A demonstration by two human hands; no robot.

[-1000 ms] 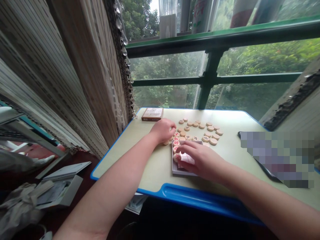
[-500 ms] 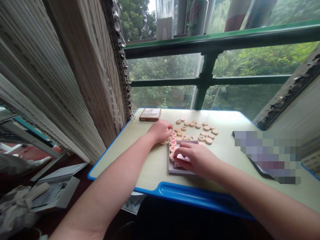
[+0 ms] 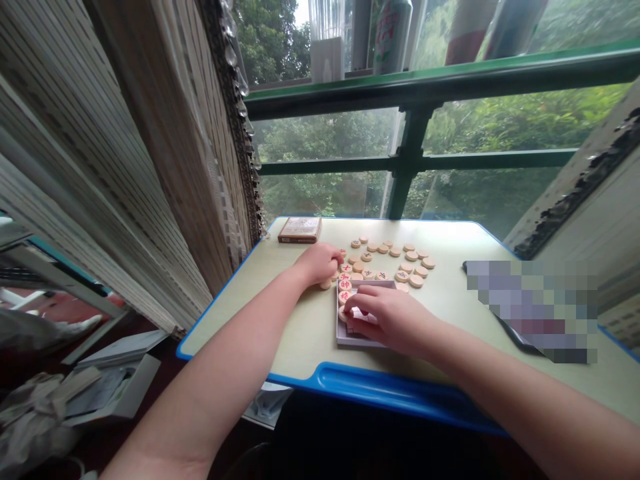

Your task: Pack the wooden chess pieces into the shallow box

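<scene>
Over the shallow pale box (image 3: 367,344), my right hand (image 3: 393,319) closes its thumb and finger on a round wooden Chinese chess piece (image 3: 343,314) at the box's left wall. Two pieces with red characters, one of them this red-marked piece (image 3: 345,297), line that wall above it. My left hand (image 3: 319,263) is beyond the box's far left corner, its fingers curled together beside a few pieces; whatever is between the fingertips is hidden. Another red-marked piece (image 3: 345,268) lies just right of those fingers. A plain-faced piece (image 3: 325,284) is under the left hand's edge.
Several loose chess pieces (image 3: 395,252) are spread beyond the box, some showing dark characters. A flat brown box (image 3: 300,230) lies at the table's back left. On the right is a blurred-out dark-edged object (image 3: 530,310). The table (image 3: 240,333) has a blue rim against a green-framed window.
My left hand has shifted slightly, its fingertips lower among the pieces. The right hand stays at the same piece in the box, and the view has moved a little.
</scene>
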